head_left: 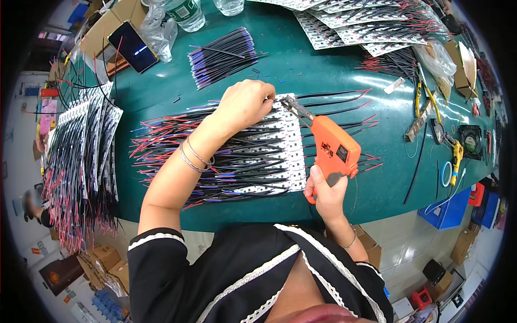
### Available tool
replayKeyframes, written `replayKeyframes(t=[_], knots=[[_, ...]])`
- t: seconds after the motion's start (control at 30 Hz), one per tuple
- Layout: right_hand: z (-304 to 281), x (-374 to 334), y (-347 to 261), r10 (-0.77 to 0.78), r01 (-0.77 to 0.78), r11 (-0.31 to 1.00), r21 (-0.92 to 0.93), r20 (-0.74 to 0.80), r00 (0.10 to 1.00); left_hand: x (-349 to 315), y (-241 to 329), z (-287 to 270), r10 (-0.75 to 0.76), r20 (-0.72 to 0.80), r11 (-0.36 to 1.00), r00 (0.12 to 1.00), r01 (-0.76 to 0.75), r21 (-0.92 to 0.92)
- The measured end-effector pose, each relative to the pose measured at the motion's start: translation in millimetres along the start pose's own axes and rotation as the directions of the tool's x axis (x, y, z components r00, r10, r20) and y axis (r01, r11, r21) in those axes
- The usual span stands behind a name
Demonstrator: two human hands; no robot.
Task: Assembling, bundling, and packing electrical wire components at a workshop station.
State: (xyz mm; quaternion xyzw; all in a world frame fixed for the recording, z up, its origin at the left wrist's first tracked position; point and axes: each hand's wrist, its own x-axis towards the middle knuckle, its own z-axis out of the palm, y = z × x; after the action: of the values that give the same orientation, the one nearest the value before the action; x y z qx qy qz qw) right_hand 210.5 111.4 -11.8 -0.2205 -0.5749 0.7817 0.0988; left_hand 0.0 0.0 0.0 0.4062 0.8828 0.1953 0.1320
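Note:
My right hand (327, 195) is wrapped around the handle of an orange soldering gun (335, 144). The gun's metal tip points up and left, to the upper edge of a white circuit board panel (292, 145). Right beside that tip, my left hand (245, 105) is closed in a pinch; what sits between its fingers is too small to make out. Rows of black wires (253, 156) with red and blue ends spread leftward from the panel, partly under my left forearm. More black wires with red ends (344, 126) stick out on its right side.
A bundle of black wires (223, 56) lies beyond the panel. Wired panels hang at the left edge (86, 145) and lie stacked at the far right (371, 24). A phone (133, 47) leans at the far left. Yellow-handled pliers (432, 105) and a small fan (470, 142) are on the right.

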Motion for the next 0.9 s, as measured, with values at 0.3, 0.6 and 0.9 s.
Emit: replayKeyframes(t=[0.3, 0.6, 0.9], knots=[[3, -3, 1, 0.005, -0.007, 0.999, -0.040, -0.040, 0.999, -4, 7, 12, 0.054, -0.110, 0.993, 0.992, -0.042, 0.114], [0, -3, 5, -0.035, 0.033, 0.998, -0.050, -0.039, 0.999, -3, 8, 13, 0.083, -0.113, 0.988, 0.990, -0.067, 0.137], [-22, 0, -8, -0.150, 0.154, 0.982, 0.110, -0.047, 0.988, -3, 5, 11, 0.076, -0.094, 0.988, 0.993, -0.062, 0.141]])
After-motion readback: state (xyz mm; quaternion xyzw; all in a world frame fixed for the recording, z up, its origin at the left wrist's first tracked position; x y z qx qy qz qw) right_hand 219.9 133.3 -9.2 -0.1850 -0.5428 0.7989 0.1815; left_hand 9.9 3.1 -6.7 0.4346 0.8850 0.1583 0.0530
